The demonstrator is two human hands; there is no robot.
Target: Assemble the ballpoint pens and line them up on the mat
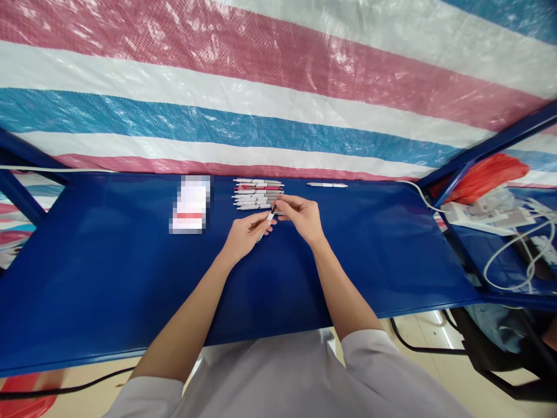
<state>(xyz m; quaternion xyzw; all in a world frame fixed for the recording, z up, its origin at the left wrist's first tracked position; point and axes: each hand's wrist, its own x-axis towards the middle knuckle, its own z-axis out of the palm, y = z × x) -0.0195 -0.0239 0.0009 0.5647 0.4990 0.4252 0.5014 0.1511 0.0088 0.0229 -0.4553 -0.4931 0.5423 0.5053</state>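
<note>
A white pen (270,216) slants between my two hands just in front of a row of pens. My left hand (246,235) is closed around its white barrel, and the lower end sticks out below the fingers. At the upper end, where a short dark part shows, the thumb and fingers of my right hand (303,217) pinch together. Whether that dark part is joined to the barrel is too small to tell. Behind the hands several white and grey pens (255,197) lie side by side, one of them with red on it. Farther right lies a single pen (327,184).
A blurred white sheet or packet (190,206) lies left of the pens on the blue table (130,278). Striped plastic sheeting (261,87) hangs behind. At the right are a red plastic bag (491,174), a white power strip (478,219) and looped cables (517,284).
</note>
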